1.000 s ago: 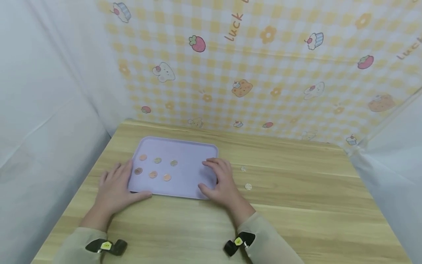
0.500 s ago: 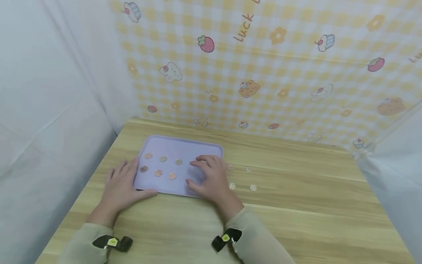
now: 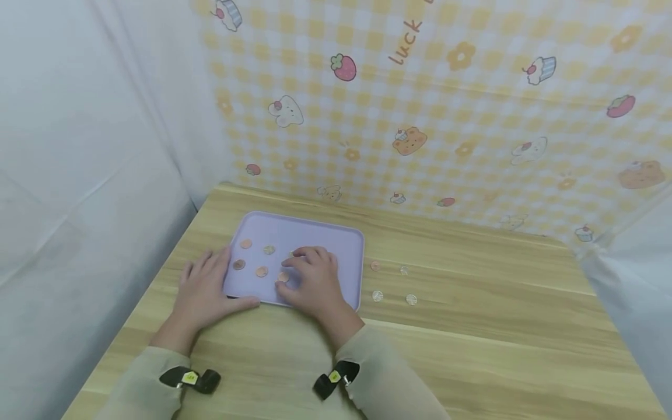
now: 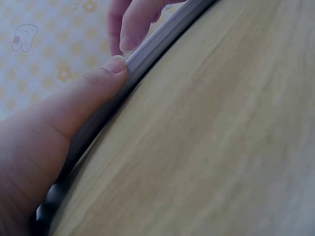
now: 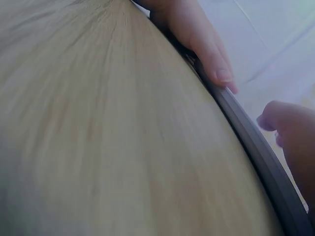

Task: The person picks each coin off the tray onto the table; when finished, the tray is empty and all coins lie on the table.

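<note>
A pale purple tray [image 3: 315, 224] lies on the table with two rows of coins in its left and middle part. My left hand [image 3: 202, 289] rests at the tray's front left corner, fingers along the left side; in the left wrist view its thumb [image 4: 93, 91] lies on the rim. Over the tray, my right hand [image 3: 315, 286] hovers with thumb and fingers apart. A copper coin [image 3: 283, 277] shows between thumb and fingers, seemingly still lying on the tray. Behind it, another coin [image 3: 291, 254] is partly covered by the fingertips. Other coins include a copper one [image 3: 261, 271] and a duller one [image 3: 269, 249].
Right of the tray, several coins lie on the wooden table [image 3: 472, 326], among them a copper coin [image 3: 375, 266] and a silvery coin [image 3: 412, 299]. A yellow checked cloth [image 3: 367, 105] hangs behind the table. White sheets [image 3: 79, 204] hang at the sides.
My right hand has moved left from the tray's right edge to over the nearer coins, uncovering two coins on the table. The left hand stays at its corner. The head view has shifted slightly.
</note>
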Motion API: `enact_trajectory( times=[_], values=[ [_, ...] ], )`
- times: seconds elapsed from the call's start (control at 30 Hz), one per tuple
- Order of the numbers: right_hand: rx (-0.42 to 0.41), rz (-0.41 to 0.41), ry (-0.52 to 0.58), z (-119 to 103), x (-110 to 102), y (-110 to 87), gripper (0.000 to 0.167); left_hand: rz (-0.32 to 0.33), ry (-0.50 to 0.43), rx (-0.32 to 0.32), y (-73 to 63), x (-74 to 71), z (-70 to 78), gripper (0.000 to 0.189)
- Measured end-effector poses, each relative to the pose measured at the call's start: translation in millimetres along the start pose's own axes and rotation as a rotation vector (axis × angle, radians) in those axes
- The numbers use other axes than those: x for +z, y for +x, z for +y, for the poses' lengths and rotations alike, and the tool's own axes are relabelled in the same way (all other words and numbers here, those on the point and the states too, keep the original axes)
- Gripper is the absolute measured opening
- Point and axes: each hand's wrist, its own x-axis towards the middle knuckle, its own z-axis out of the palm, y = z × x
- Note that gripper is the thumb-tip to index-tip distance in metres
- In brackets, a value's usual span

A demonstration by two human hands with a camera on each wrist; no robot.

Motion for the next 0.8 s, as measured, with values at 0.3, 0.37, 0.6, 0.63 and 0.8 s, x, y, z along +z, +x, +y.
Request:
enact_trajectory(
  times=[0.3, 0.37, 0.6, 0.63, 0.8],
  values=[
    [0.055, -0.020, -0.085, -3.2, 6.3, 1.7, 0.014, -0.003, 0.010, 0.004, 1.3, 1.3, -1.3, 0.144],
    [0.069, -0.034, -0.079, -3.1, 6.9, 1.6, 0.012, -0.005, 0.010, 0.005, 1.7, 1.0, -1.8, 0.143],
    [0.155, -0.120, -0.029, -3.7, 6.9, 1.8, 0.014, -0.009, 0.001, 0.007, 2.7, 1.4, -2.4, 0.143],
    [0.170, -0.131, -0.025, -4.0, 6.6, 2.2, 0.014, -0.006, 0.000, 0.007, 3.0, 1.5, -2.7, 0.143],
    [0.245, -0.188, -0.005, -5.9, 4.5, 4.7, 0.014, -0.005, -0.004, 0.012, 4.3, 1.1, -3.5, 0.143]
  ],
)
